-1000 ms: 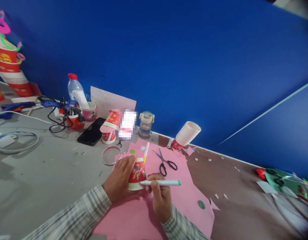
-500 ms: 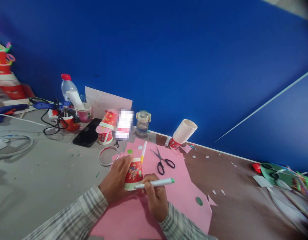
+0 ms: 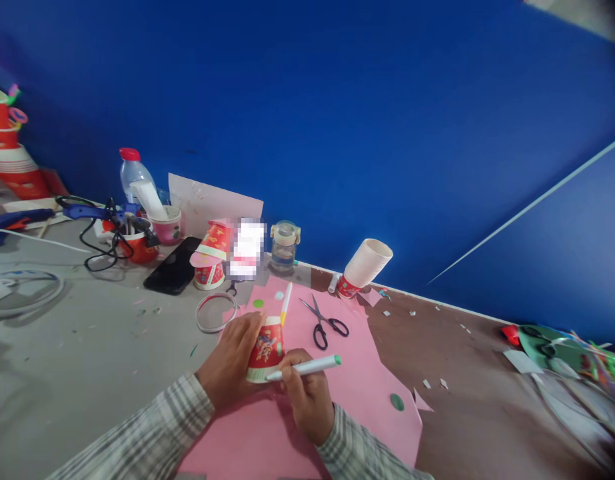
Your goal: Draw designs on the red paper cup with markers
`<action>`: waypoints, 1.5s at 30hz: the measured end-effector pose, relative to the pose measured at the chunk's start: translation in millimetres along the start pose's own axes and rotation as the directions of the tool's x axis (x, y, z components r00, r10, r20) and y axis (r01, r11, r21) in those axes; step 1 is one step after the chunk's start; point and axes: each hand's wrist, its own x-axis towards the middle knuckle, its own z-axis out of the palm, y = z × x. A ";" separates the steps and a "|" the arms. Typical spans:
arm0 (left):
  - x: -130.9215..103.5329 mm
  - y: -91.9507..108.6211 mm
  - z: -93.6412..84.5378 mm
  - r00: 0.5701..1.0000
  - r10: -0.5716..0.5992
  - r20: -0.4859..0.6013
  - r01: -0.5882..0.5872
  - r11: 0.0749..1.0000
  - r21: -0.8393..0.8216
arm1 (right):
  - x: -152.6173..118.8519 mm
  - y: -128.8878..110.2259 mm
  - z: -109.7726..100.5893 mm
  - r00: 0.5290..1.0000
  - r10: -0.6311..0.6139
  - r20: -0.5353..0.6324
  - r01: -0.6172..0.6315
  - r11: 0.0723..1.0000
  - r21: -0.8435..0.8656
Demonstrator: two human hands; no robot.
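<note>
My left hand (image 3: 234, 360) is wrapped round the left side of a red paper cup (image 3: 265, 348), which stands upside down on pink paper (image 3: 367, 387). My right hand (image 3: 307, 395) grips a white marker (image 3: 314, 365) with a green end. Its tip touches the cup's pale rim band, where green marks show. Black-handled scissors (image 3: 323, 323) lie open on the paper beyond my right hand. A white-and-yellow marker (image 3: 286, 305) rests just behind the cup. Green paper circles, one light (image 3: 258, 303) and one dark (image 3: 397, 402), lie on the paper.
A tape roll (image 3: 216, 312) and a black phone (image 3: 173, 265) lie to the left. Along the blue wall stand a decorated cup figure (image 3: 210, 257), a glass jar (image 3: 284, 247) and leaning stacked cups (image 3: 366, 265). A blue glue gun (image 3: 94, 212) and cables crowd the far left.
The marker in my right hand has slid slightly left along the cup's rim band. My left hand still steadies the cup. The view has shifted a little.
</note>
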 end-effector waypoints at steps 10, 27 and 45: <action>-1.1 -0.8 1.9 1.000 -0.008 -0.005 0.008 1.000 0.026 | 6.2 -6.9 5.6 0.991 0.098 -0.096 -0.074 0.971 0.228; -0.7 0.4 1.6 0.999 -0.032 -0.025 0.032 0.999 0.016 | 6.4 0.5 4.9 0.974 0.150 -0.169 -0.096 0.952 0.291; -1.4 -1.0 2.7 0.999 -0.037 -0.012 0.037 0.999 0.013 | 8.2 -0.8 6.6 0.965 0.171 -0.196 -0.102 0.942 0.320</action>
